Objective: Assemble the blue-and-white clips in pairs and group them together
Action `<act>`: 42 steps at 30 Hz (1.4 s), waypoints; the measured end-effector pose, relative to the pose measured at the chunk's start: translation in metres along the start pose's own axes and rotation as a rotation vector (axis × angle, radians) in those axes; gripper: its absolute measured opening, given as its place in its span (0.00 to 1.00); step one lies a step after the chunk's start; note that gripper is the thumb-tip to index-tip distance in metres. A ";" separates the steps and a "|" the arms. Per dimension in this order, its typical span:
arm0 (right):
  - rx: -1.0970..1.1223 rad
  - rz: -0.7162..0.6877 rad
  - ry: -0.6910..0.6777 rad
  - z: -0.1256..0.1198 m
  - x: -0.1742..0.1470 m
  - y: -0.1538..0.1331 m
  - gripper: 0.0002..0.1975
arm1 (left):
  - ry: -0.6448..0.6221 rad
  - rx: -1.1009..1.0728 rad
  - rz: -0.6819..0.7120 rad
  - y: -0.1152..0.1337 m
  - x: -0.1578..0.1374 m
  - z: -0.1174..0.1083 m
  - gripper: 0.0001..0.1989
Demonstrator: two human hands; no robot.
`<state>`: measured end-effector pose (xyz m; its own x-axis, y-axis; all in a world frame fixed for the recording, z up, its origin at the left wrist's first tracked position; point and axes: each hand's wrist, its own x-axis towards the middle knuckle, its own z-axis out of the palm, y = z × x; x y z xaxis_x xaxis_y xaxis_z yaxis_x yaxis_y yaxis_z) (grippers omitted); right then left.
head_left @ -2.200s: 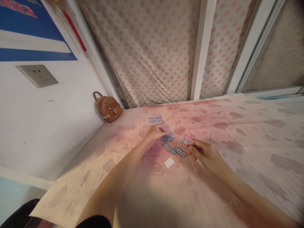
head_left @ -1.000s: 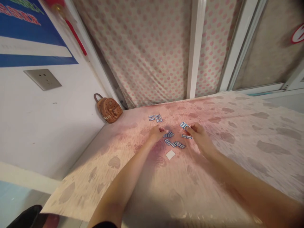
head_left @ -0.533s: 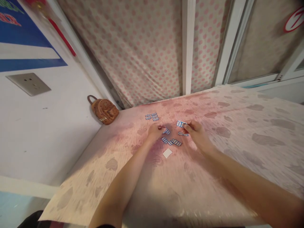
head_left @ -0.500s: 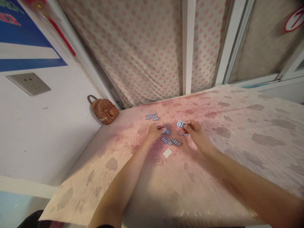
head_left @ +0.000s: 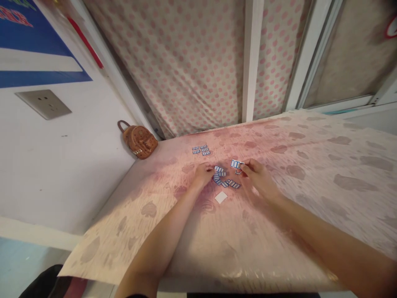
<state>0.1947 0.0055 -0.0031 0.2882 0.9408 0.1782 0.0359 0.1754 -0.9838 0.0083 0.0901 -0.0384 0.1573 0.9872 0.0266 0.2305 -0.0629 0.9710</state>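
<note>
Right hand (head_left: 257,173) pinches a partly hidden card (head_left: 235,164) — left hand (head_left: 203,174) curled, hold unclear

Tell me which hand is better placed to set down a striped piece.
Probably the right hand: it pinches a blue-and-white striped piece. The left hand is beside the curved row; whether it holds anything is unclear.

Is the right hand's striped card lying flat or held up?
Held up: the right hand pinches the striped card by one end.

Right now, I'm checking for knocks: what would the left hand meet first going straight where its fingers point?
Probably the small blue-and-white rectangular pieces beside the left hand; whether they already touch is unclear.
</note>
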 end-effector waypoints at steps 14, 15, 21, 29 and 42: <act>-0.065 -0.022 0.021 0.004 -0.009 -0.011 0.11 | 0.080 -0.056 0.154 0.033 -0.027 -0.014 0.05; -0.067 -0.025 0.022 0.004 -0.010 -0.012 0.12 | 0.059 -0.084 0.145 0.038 -0.034 -0.013 0.07; -0.039 0.001 -0.057 0.006 -0.012 -0.008 0.11 | -0.038 -0.165 0.108 0.044 -0.058 -0.004 0.12; -0.053 -0.043 -0.231 0.004 -0.009 0.007 0.11 | -0.048 -0.203 0.147 0.042 -0.065 -0.001 0.11; -0.230 -0.210 -0.222 0.004 -0.019 -0.006 0.08 | -0.006 -0.187 0.139 0.042 -0.072 0.004 0.09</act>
<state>0.1852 -0.0128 -0.0003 0.0383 0.9356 0.3510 0.2929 0.3253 -0.8991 0.0107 0.0158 -0.0004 0.1810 0.9700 0.1622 0.0242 -0.1693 0.9853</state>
